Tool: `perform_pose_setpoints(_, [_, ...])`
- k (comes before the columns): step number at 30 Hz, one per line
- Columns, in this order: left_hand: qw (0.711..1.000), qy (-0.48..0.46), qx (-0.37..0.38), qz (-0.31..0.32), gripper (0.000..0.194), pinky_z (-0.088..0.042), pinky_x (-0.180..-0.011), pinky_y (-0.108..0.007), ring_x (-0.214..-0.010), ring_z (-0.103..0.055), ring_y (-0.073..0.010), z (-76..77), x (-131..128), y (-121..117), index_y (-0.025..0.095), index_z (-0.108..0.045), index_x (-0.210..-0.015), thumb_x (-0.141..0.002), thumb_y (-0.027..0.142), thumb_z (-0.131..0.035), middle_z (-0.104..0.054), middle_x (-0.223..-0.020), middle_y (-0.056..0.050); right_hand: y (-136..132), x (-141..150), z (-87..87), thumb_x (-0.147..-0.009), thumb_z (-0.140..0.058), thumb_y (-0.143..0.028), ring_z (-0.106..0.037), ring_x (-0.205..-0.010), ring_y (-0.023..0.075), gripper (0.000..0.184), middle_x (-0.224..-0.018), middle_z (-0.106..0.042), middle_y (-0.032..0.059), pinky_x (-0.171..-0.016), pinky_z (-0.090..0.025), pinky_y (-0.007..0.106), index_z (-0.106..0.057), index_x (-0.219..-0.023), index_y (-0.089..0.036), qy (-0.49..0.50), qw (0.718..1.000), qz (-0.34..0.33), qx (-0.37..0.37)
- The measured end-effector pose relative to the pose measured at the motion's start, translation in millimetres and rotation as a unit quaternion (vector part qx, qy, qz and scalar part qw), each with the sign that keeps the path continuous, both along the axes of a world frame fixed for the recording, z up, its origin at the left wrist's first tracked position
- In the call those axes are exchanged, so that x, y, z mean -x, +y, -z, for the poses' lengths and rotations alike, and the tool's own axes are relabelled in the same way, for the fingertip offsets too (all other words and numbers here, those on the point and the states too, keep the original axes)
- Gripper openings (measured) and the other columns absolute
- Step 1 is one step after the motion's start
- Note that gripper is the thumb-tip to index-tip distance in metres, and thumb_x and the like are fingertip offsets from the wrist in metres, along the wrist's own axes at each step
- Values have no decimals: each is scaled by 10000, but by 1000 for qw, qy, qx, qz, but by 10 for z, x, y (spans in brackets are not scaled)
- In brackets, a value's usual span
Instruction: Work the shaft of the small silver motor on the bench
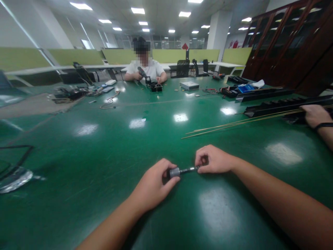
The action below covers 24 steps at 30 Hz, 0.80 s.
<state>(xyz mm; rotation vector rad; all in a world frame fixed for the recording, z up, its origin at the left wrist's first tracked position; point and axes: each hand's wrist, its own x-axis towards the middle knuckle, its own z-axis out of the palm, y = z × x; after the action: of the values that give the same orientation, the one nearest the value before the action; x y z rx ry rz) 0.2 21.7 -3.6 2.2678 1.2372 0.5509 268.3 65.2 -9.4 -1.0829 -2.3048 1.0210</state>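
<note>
Metal cylinder [174,172], one, grey, short and round; lies on its side at or just over the green table [109,135], contact with the surface not certain. Thin shaft [187,170], one, dark with a brighter end; runs out from the cylinder's right end, in line with it.

Handling, as judged: stiff throughout, small, probably dense for its size; smooth rounded wall, likely to roll or slip under a loose grip. Best held around the cylinder's body; the shaft suits a light fingertip pinch, without side load.

Left hand [158,182], bare: on the cylinder's near left, thumb and fingers closed around its wall, thumb on the near side; forearm slants up from below. Right hand [214,159], bare: to the cylinder's right, fingers curled, thumb and forefinger pinching the shaft's far end; any separate small piece there is too small to tell. Forearm comes in from the lower right.

Brass rods [221,125], several: beyond the cylinder, to its right. Another person's hand [316,116], with dark wristband: farther right of the cylinder, at the rods' far end.

White scrap [143,120], one: beyond the cylinder, leftward. Grey box [189,85] and seated co-worker in a white shirt [157,71]: well beyond the cylinder.
</note>
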Motion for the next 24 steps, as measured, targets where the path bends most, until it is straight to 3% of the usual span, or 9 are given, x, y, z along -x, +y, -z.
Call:
perform_pose_setpoints(10, [1000, 1, -6, -2, 155, -426, -671, -290, -751, -560, -183, -1, -15, -4, 200, -627, -1007, -878, 284, -628, -599, -856, -19, -17, 36, 24, -690, -769, -231, -558, -614, 113, 116, -689, -656, 1, -568, -424, 219, -737, -764, -149, 5, 1000, 20, -1])
perform_pose_setpoints(17, [999, -37, -16, 8, 160, -446, -698, -286, -777, -574, -179, 9, -6, 24, 189, -644, -978, -845, 274, -669, -619, -869, -26, -206, 462, 108, -761, -761, -232, -606, -690, 132, 88, -739, -690, 27, -654, -447, 239, -759, -826, -171, 38, 990, 22, -137])
perform_pose_setpoints(21, [999, -53, 6, 11, 194, -457, -712, -284, -800, -600, -175, -27, 3, 44, 200, -688, -962, -946, 341, -555, -665, -886, -32, -245, 481, 126, -783, -755, -241, -610, -702, 134, 107, -767, -703, 32, -662, -453, 241, -759, -868, -176, 50, 986, 38, -156])
perform_pose_setpoints(24, [999, -43, 8, -2, 185, -457, -677, -274, -751, -599, -169, -33, -6, 50, 197, -692, -983, -913, 344, -605, -663, -849, -25, -241, 446, 126, -778, -766, -243, -615, -724, 141, 118, -783, -714, 30, -690, -450, 256, -754, -878, -181, 45, 984, 43, -167])
